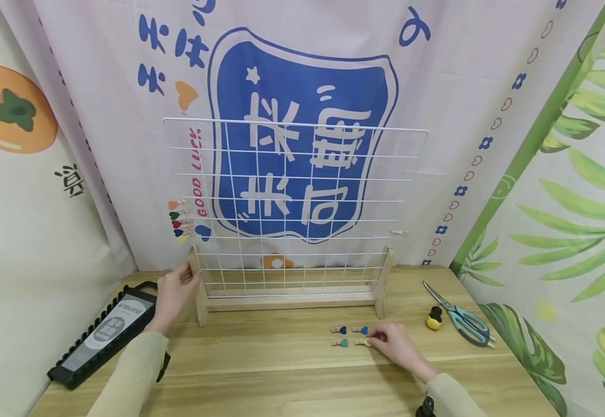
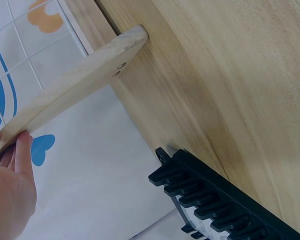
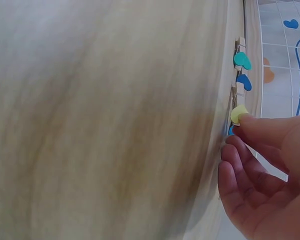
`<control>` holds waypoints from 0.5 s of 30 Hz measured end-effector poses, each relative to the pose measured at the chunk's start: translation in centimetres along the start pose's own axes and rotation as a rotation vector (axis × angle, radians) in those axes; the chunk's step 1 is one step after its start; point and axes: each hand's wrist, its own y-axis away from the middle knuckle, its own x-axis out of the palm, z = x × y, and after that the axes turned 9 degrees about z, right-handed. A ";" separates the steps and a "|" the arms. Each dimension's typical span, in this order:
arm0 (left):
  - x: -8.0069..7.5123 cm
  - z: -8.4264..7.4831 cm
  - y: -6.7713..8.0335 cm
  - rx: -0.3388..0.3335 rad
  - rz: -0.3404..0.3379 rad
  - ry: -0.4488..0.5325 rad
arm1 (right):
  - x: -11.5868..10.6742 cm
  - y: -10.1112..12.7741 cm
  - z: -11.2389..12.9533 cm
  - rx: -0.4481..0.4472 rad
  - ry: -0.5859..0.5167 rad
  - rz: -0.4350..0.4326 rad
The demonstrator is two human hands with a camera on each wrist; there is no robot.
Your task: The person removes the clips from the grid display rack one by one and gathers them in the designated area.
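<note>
A white wire grid (image 1: 296,123) stands upright in a wooden base. My left hand (image 1: 172,292) grips the top of the base's left upright (image 2: 75,82), thumb on one side and fingers on the other. Low over the table's front right, my right hand (image 1: 397,346) pinches a small wooden clothespin with a yellow heart (image 3: 238,113) between thumb and index finger. Beside it lie a clothespin with a teal heart (image 3: 243,60), one with a dark blue heart (image 1: 342,330) and one with a brighter blue heart (image 1: 363,330). The fingers partly cover the yellow one.
Several heart clothespins (image 1: 177,224) hang along the grid's left edge; one clothespin (image 1: 399,233) sits on its right edge. Blue-handled scissors (image 1: 469,327) and a small black-and-yellow object (image 1: 434,318) lie at right. A black ridged case (image 1: 109,330) lies at left. Printed curtains surround the table.
</note>
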 end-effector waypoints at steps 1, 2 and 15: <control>0.0 0.0 0.0 -0.001 0.002 0.001 | 0.0 0.0 0.0 0.002 0.003 0.002; 0.0 0.0 0.0 -0.001 0.002 0.000 | 0.0 0.0 0.0 0.002 0.006 0.004; 0.0 0.0 0.0 -0.005 0.013 -0.009 | -2.0 -0.8 -0.1 0.003 -0.044 -0.066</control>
